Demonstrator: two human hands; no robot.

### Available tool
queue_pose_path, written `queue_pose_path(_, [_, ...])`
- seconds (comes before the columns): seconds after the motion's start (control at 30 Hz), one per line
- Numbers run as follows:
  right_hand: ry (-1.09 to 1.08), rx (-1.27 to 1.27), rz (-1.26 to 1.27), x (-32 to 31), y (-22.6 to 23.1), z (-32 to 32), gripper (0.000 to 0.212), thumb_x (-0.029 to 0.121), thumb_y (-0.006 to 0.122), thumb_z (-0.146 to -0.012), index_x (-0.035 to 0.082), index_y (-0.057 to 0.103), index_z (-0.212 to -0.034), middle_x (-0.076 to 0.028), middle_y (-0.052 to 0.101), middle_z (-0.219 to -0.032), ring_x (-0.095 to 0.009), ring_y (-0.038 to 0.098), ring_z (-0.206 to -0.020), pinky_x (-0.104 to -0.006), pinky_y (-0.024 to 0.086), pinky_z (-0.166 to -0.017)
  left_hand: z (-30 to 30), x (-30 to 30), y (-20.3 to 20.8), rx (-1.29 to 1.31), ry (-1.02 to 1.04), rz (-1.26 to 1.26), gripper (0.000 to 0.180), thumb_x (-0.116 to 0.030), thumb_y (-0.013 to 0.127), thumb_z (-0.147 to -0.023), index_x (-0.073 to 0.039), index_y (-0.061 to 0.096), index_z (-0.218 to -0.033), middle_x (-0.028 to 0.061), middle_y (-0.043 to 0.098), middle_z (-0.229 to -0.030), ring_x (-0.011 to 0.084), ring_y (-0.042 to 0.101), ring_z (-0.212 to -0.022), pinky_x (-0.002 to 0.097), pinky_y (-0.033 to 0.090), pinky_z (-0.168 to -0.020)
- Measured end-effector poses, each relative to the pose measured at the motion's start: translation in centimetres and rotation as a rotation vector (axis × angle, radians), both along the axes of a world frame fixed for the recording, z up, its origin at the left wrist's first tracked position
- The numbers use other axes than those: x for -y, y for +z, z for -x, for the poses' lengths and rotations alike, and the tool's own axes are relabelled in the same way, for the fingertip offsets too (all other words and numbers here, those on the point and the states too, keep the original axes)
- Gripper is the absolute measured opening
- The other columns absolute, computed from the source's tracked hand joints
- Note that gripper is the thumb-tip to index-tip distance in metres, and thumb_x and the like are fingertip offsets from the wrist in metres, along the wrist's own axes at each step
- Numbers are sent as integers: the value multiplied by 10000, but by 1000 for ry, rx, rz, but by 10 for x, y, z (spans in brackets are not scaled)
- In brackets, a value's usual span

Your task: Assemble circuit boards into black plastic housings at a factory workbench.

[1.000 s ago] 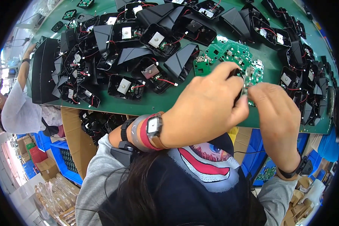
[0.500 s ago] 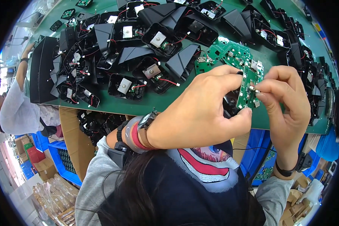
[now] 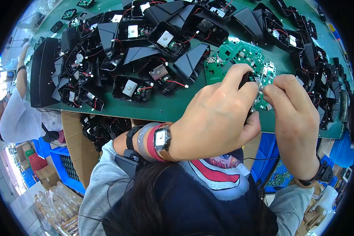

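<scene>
So, head view, and it's the only one here: the left hand (image 3: 222, 116) is curled round a black part (image 3: 246, 79), thumb below and fingers over the top, and most of that part is hidden behind the knuckles, so don't ask me exactly what it is. It's held up off the green table (image 3: 118, 109), right out in front of the chest, and my guess is the left is basically acting as a vice so the other hand gets a steady edge to work at. The right hand (image 3: 297, 102) comes in from the other side with thumb and fingertips bunched right beside that part; can't tell if there's anything tiny pinched in there. Just beyond the fingers is a loose heap of green circuit boards (image 3: 242, 55), probably put there because it's the shortest reach. Some board sits right between the hands too, but I can't say whether it's gripped or just part of the heap. Over to the left, loads of black housings (image 3: 145, 98) lie about, many with the open side up, which I'd guess leaves the red wires (image 3: 176, 83) and metal plates (image 3: 159, 73) easy to get at. Cardboard box (image 3: 72, 135) with more black stuff is tucked below the table edge, presumably to save tabletop space.
</scene>
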State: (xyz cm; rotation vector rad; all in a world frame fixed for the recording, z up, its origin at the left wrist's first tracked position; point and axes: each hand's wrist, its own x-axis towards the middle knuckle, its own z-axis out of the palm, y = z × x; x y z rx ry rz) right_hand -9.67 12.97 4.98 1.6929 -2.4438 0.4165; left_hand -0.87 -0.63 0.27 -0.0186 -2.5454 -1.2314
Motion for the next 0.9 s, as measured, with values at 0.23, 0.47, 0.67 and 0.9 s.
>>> queue_pose_path(0.23, [31,-58,-54,-2,2,-2,191,-76,623,-687,-51,574,-869,-134,549,-892,-262,581,-741,-299,486,-619,7,6,-19,-98,-89,-170,289,-144,651,-680,60,550,-858,232,524,-1020,343,598,-626,376,519,-563])
queue_pose_path(0.47, [-97,303,15,-1,-2,5,127,-77,624,-693,-24,582,-801,-112,551,-786,-238,570,-678,-290,452,-582,1,5,-8,-52,-86,41,268,-138,650,-672,52,549,-832,211,531,-1010,321,599,-615,352,517,-543])
queue_pose_path(0.67, [-151,617,190,-3,-12,19,208,-64,628,-713,5,542,-889,-53,569,-728,-121,556,-639,-221,425,-544,5,10,-14,-153,-86,-127,241,-118,642,-672,47,549,-821,204,540,-1042,314,604,-618,350,516,-551])
queue_pose_path(0.9, [-353,1316,209,3,-20,28,285,-24,619,-772,1,511,-1035,-32,570,-688,-52,550,-556,-157,416,-476,4,22,-21,-59,-173,-202,356,-174,656,-703,-1,601,-1009,173,547,-1133,285,597,-912,342,484,-793])
